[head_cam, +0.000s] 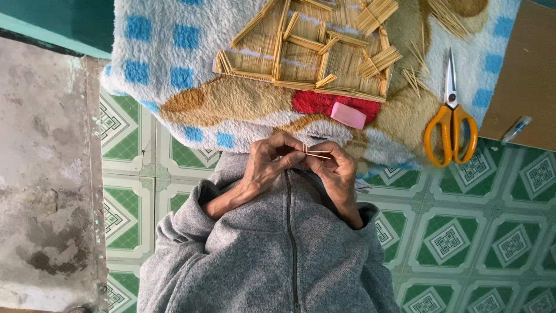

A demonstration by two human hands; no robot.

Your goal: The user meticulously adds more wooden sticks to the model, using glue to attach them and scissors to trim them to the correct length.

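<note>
Head | hands [301, 159] pinch thin pale sticks [317, 154] (crossed, toothpick-like)

The stick model [307, 49] and the loose sticks [449, 17] run off the far edge. The hands [301, 162] hide most of the thin sticks [318, 154]; their count is unclear.

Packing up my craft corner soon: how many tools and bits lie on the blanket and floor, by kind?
Orange-handled scissors: 1
Pink eraser-like block: 1
Stick-built panel: 1
Pen-like tube: 1
Brown board: 1
Total: 5, loose sticks uncounted.
</note>
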